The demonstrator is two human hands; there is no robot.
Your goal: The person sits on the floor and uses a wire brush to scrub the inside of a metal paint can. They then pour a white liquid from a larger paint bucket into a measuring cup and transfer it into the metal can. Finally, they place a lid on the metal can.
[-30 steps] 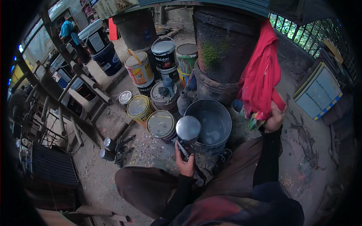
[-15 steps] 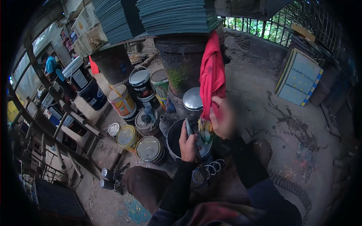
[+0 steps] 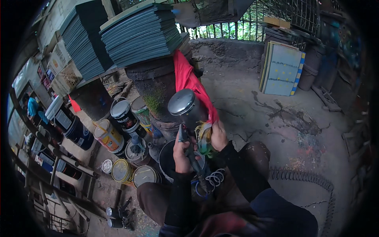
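Observation:
My left hand is wrapped round a dark, slim air tool, its narrow tip pointing up and away from me. A coiled pale hose lies by the tool's lower end, over my lap. My right hand grips the lower end of a long red cloth, which stretches up toward the loaded board. Just beside those fingers hangs a bunched, paint-stained bit of yellow, white and green; whether it belongs to the cloth I cannot tell. Below both hands stands an open grey bucket.
A metal canister with a shiny lid stands just beyond my hands. Several paint buckets crowd the left. Stacked grey-green sheets rest on a board over dark drums. A dark coiled hose crosses the floor at right. Painted panels lean behind.
My view has swung to the right, so the surroundings sit further left. The red cloth now slants down to my right hand instead of hanging nearly straight. Both hands keep their holds.

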